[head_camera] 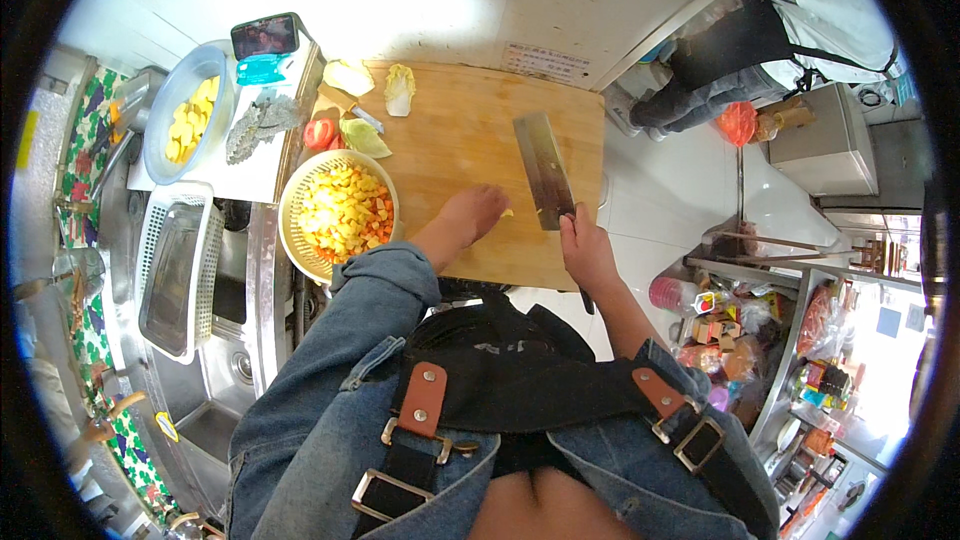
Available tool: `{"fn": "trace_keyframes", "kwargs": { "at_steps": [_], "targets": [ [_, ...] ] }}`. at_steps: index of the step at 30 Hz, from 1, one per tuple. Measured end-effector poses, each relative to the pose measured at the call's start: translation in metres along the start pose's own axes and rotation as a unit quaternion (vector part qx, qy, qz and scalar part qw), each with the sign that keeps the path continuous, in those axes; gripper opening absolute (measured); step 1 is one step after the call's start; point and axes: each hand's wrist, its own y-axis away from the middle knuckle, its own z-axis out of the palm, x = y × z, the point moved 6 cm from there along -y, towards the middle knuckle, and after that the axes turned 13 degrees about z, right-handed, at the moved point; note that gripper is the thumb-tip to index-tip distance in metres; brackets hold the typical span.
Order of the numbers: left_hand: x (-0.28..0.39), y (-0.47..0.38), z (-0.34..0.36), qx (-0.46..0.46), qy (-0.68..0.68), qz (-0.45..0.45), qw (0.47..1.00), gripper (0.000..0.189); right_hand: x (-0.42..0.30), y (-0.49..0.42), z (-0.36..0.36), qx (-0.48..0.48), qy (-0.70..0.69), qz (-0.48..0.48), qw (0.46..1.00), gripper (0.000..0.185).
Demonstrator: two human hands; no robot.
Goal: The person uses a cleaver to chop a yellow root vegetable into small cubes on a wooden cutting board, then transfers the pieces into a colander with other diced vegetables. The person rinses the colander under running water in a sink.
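My right hand [586, 244] grips the handle of a cleaver [541, 169], whose broad blade lies over the right part of the wooden cutting board [457, 142]. My left hand [480, 211] is above the board between the colander and the blade, fingers bent; whether they hold anything is hidden. A small yellow piece [508, 213] lies by its fingertips. Left of that hand stands a cream plastic colander [286, 229] with diced yellow vegetable, likely potato [345, 191], and diced carrot [385, 211].
Cabbage leaves [400, 90], a cut tomato [320, 133] and a small knife [365, 117] lie at the board's back left. Beyond are a blue bowl [154, 154] of yellow slices, a phone [265, 37], a white basket [201, 307] and a sink [187, 390]. A person [750, 45] stands at right.
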Motion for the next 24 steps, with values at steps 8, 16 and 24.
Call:
{"fn": "trace_keyframes", "kwargs": {
  "at_steps": [8, 16, 24],
  "targets": [
    [-0.015, 0.028, 0.027, 0.286, 0.721, -0.263, 0.574, 0.034, 0.013, 0.001, 0.035, -0.305, -0.391, 0.262, 0.828, 0.015],
    [-0.018, 0.019, 0.029, 0.346, 0.814, -0.232, 0.405, 0.035, 0.035, -0.003, 0.053, -0.303, -0.432, 0.324, 0.785, 0.019],
    [0.013, 0.047, -0.008, 0.392, 0.107, -0.149, 0.902, 0.028, 0.026, -0.003, 0.049, -0.114, 0.196, 0.037, 0.973, 0.019]
  ]
}}
